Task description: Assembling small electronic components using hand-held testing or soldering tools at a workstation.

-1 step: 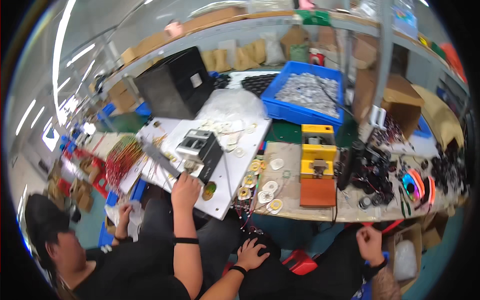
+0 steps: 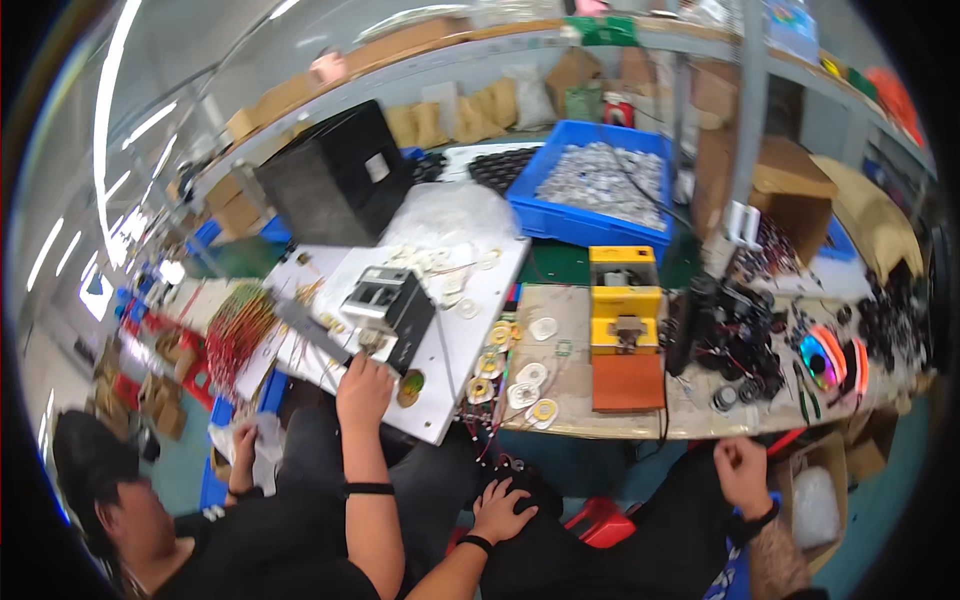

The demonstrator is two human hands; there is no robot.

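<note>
Round coils (image 2: pixel 530 385) lie just beyond left hand (image 2: pixel 500 510).

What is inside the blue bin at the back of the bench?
The blue bin is heaped with small silvery-grey parts, too small to identify. A thin dark cable crosses over them. The heap covers the bin's floor, so anything underneath is hidden.

In front of me the counter (image 2: pixel 575 420) runs left to right. A board (image 2: pixel 440 400) lies on its left part, with a small machine (image 2: pixel 392 300) on it and a bundle of wires (image 2: pixel 238 330) further left. Right of the board sit ring-shaped parts (image 2: pixel 530 385), then a press (image 2: pixel 622 310). Behind the press stands a bin (image 2: pixel 590 225) of small pieces; a box (image 2: pixel 335 180) stands left of that bin.
</note>
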